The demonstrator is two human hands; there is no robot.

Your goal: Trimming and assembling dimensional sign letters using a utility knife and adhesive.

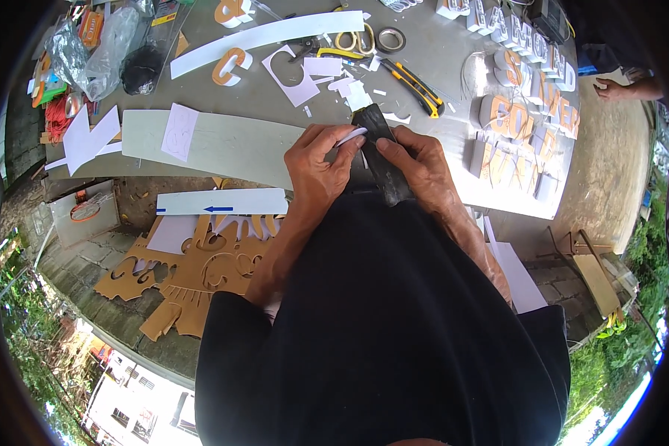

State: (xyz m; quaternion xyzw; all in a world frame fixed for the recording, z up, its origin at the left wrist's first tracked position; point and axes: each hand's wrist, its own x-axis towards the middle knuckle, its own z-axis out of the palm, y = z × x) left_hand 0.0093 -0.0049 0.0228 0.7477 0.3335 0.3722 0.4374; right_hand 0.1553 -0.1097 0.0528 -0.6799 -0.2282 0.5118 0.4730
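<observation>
Close in front of my body, my left hand [316, 165] pinches a small curved white piece [354, 135] between thumb and fingers. The piece lies against a long dark flat block [386, 177], which my right hand [425, 165] grips with the thumb along its face. Just beyond the block are white offcuts [357, 95] and a white sheet with a round cutout [299, 89]. A yellow and black utility knife [416, 88] rests beyond my right hand. Farther off are scissors [360, 41] and a roll of tape [391, 40].
Raised letters [511, 119] with brown faces stand in rows on the right of the grey table [453, 56]. Plastic bags [111, 63] crowd the far left. Brown cut-out sheets [212, 271] lie below the near edge. Another person's hand [615, 91] shows at right.
</observation>
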